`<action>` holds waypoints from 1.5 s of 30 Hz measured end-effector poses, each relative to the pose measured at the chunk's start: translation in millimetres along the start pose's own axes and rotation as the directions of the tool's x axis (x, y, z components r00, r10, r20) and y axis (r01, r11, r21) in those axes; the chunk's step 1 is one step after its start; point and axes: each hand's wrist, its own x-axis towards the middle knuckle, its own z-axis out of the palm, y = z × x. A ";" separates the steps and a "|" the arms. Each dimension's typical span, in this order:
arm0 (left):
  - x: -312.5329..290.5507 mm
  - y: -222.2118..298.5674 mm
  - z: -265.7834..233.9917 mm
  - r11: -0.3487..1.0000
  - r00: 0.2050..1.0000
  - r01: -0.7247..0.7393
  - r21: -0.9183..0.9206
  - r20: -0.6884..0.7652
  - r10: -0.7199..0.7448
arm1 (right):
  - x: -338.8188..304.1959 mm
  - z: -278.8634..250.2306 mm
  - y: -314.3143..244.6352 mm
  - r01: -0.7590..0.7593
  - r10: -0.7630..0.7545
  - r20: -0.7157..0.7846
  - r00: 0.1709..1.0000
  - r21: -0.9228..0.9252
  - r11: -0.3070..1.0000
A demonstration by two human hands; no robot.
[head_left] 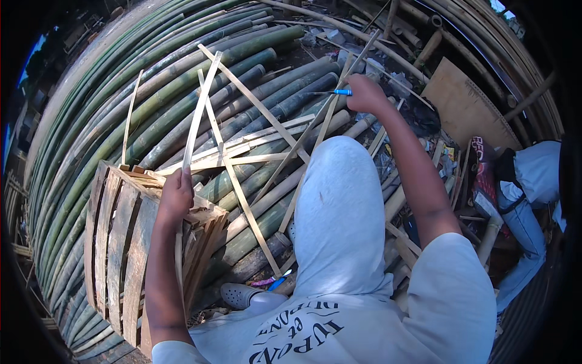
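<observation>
My left hand [176, 195] is closed round the lower end of a pale split-bamboo strip [198, 121], which slants up and away over the bamboo pile. Beside that hand stands a slatted wooden crate [124, 255]. Farther off, with my right arm stretched out, my right hand [365, 94] grips a thin tool with a bright blue part [343, 92]. A fine dark length, perhaps a blade, points left from it; its exact kind I cannot make out. Several loose bamboo strips [262, 109] cross each other between my hands, some passing close to the right hand.
Green bamboo poles [154, 124] lie in a big pile ahead and to the left. A brown board [464, 106] leans at the right, near another person's jeans-clad leg [522, 239]. Litter and offcuts lie right of my raised knee [339, 200]. A blue-and-white object [279, 282] lies near my shoe [237, 295].
</observation>
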 end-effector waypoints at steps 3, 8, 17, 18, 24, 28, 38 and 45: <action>0.2 -0.9 -11.9 0.997 0.999 0.040 -0.067 -0.005 -0.041 | -66.2 -11.0 -4.0 -0.320 0.321 0.010 0.947 0.119 0.940; 14.0 -14.8 -11.9 0.991 0.999 0.049 -0.120 -0.014 -0.051 | -216.9 -21.4 51.2 -0.657 0.655 0.048 0.754 0.054 0.752; 7.0 -6.2 -10.9 0.999 0.999 0.047 -0.017 -0.018 -0.047 | -394.1 -41.2 125.3 -0.799 0.821 0.084 0.565 -0.193 0.569; 6.9 -3.2 -8.2 0.999 0.998 0.052 -0.007 -0.020 -0.052 | -411.1 -36.6 134.5 -0.732 0.762 0.132 0.633 -0.218 0.646; 6.4 -4.4 -8.9 0.999 0.999 0.030 -0.017 -0.034 -0.031 | -444.7 -8.7 154.4 -0.609 0.689 0.175 0.703 -0.352 0.711; 9.3 -8.3 -14.2 0.999 0.999 0.045 -0.019 -0.019 -0.045 | -440.5 -2.6 144.3 -0.665 0.762 0.151 0.630 -0.400 0.630; 12.3 -12.9 -14.7 1.000 0.999 0.030 0.000 -0.026 -0.030 | -447.0 2.0 144.9 -0.619 0.726 0.166 0.668 -0.418 0.665; 10.4 -9.4 -12.6 0.998 0.998 0.060 0.002 -0.037 -0.060 | -447.8 11.7 155.2 -0.579 0.713 0.236 0.660 -0.444 0.684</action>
